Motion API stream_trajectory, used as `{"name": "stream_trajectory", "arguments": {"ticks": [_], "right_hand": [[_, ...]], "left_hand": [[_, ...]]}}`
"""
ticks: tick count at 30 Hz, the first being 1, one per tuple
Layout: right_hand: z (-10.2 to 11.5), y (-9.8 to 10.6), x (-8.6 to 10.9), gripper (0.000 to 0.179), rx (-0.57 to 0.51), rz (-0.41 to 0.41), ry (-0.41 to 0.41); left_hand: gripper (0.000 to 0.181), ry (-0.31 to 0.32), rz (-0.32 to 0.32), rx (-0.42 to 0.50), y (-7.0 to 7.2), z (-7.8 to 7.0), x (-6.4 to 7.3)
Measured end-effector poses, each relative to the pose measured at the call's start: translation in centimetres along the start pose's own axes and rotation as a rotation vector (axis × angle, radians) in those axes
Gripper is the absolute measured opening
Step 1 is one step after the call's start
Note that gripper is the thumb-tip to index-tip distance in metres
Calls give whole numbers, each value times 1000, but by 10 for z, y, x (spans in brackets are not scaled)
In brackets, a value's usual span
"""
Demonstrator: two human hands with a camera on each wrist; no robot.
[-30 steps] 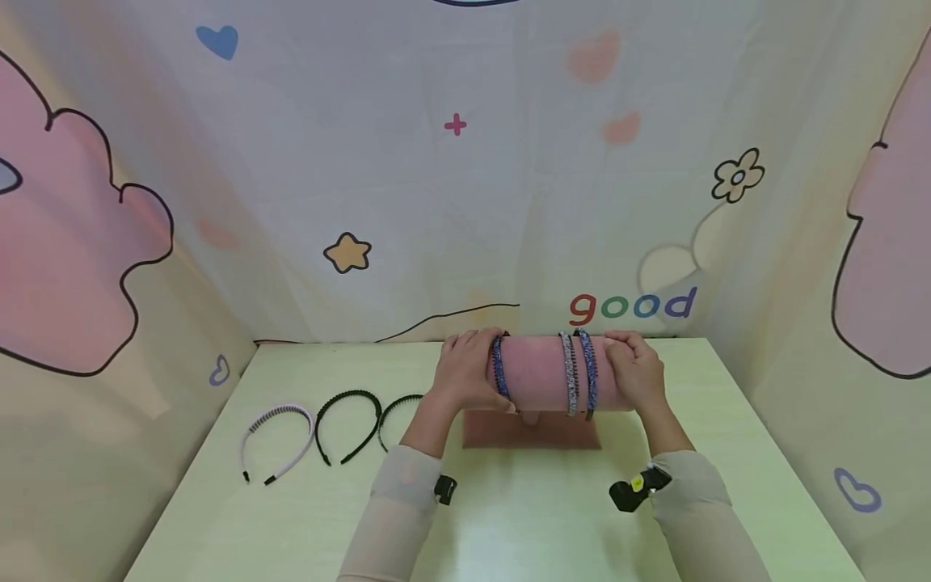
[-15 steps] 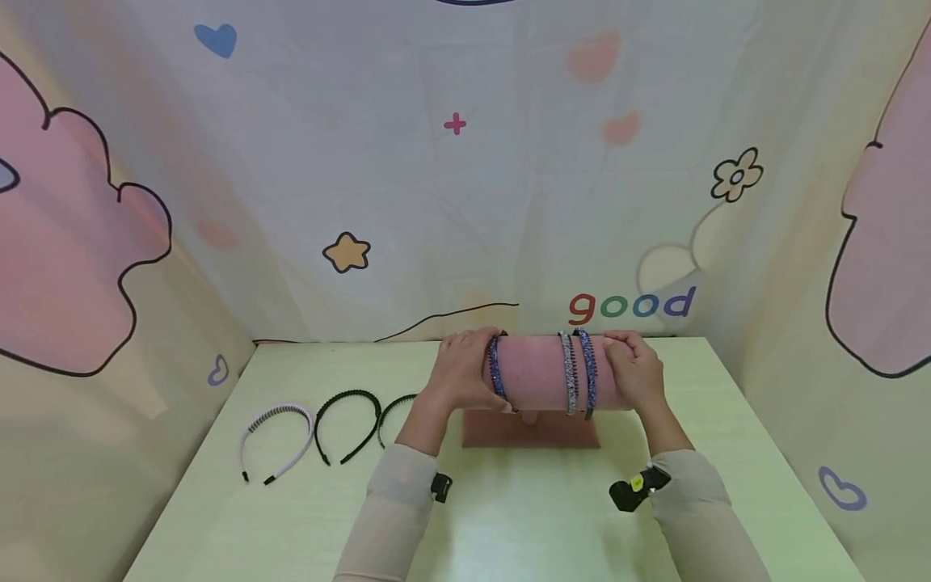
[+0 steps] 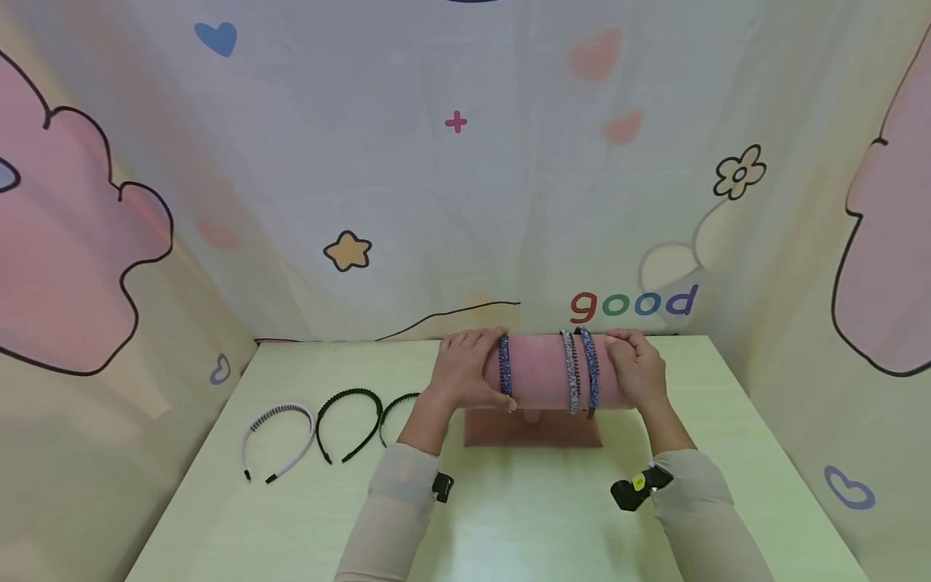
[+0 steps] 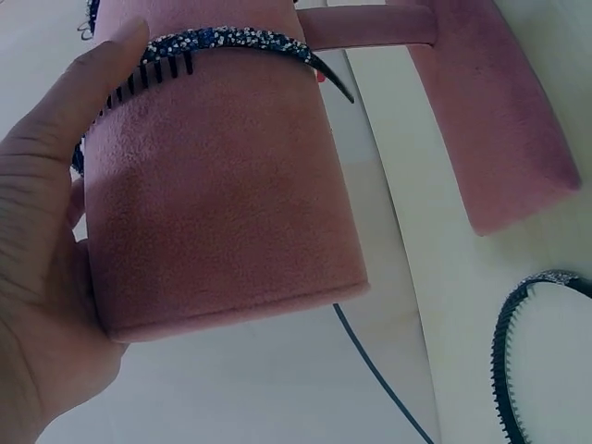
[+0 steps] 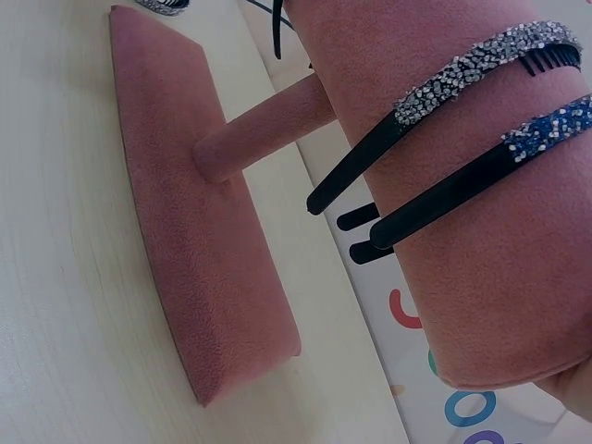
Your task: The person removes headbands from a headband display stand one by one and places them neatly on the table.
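Note:
A pink velvety headband stand, with a horizontal roll (image 3: 538,372) on a post and flat base (image 3: 532,428), stands toward the back of the table. My left hand (image 3: 460,370) curls over the roll's left part, its thumb and fingers on a blue glittery headband (image 3: 505,365). In the left wrist view the thumb touches that headband (image 4: 227,39) above its comb teeth. My right hand (image 3: 640,368) grips the roll's right end; only a bit of it shows in the right wrist view. Between the hands, a silver glittery headband (image 3: 570,372) and another blue glittery headband (image 3: 589,372) sit around the roll.
Left of the stand, a white headband (image 3: 280,440), a black headband (image 3: 349,424) and a partly hidden dark headband (image 3: 396,412) lie on the pale wooden table (image 3: 240,533). A printed cloth wall (image 3: 436,194) rises behind and at both sides.
The blue headband under my left hand has shifted slightly right along the roll and now stands straighter, where it was tilted. My right hand stays at the roll's end.

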State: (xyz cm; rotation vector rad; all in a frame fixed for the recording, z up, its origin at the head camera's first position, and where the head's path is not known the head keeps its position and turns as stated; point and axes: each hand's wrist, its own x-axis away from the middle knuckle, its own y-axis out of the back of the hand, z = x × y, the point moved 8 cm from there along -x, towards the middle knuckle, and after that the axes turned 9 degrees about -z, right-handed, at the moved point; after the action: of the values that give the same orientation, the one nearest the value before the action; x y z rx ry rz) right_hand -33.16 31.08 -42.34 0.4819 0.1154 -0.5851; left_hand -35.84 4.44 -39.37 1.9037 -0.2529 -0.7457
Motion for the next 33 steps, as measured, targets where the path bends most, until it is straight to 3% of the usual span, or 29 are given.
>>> {"name": "stream_trajectory", "arguments": {"ticks": [12, 20, 33], "right_hand": [[1, 0, -1, 41, -5, 4, -7], [-2, -1, -1, 41, 0, 3, -24], [-3, 0, -2, 40, -14, -4, -11]], "left_hand": [[112, 24, -10, 62, 1, 7, -3], [109, 4, -18, 57, 0, 14, -2], [108, -54, -26, 98, 2, 13, -2]]}}
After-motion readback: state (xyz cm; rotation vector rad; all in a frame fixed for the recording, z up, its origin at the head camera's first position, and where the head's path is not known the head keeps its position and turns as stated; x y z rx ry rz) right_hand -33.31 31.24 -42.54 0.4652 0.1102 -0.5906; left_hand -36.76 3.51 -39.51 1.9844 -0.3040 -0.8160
